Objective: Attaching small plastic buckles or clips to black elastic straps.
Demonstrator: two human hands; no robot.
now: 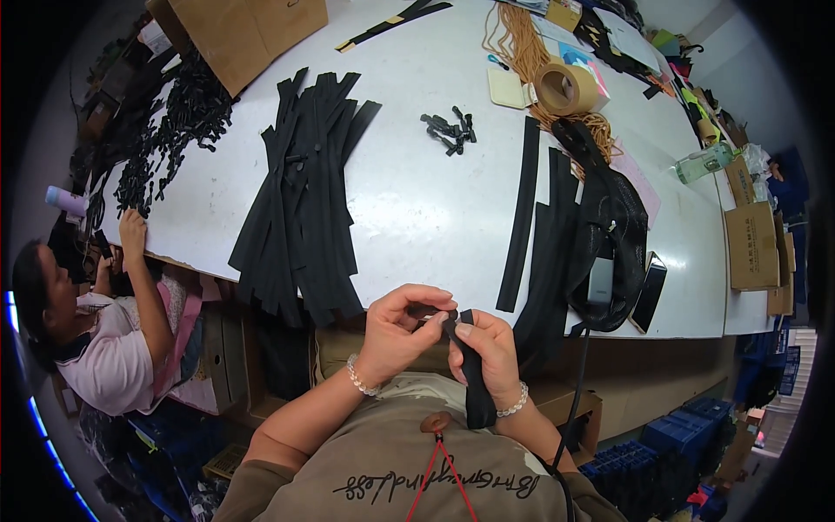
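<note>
My right hand is closed on a black zipper strip, whose lower end hangs down in front of my shirt. At the strip's upper end, the fingertips of my left hand pinch a small black piece, mostly hidden by the fingers. Both hands meet just off the table's near edge. To their left on the table lies a thick pile of black zipper strips. Several small black zipper pulls sit in a loose heap farther back. More black strips lie to the right.
A black bag, a phone, a tape roll and tan cords occupy the right side of the white table. At the left, another person handles a heap of black pulls near a cardboard box.
</note>
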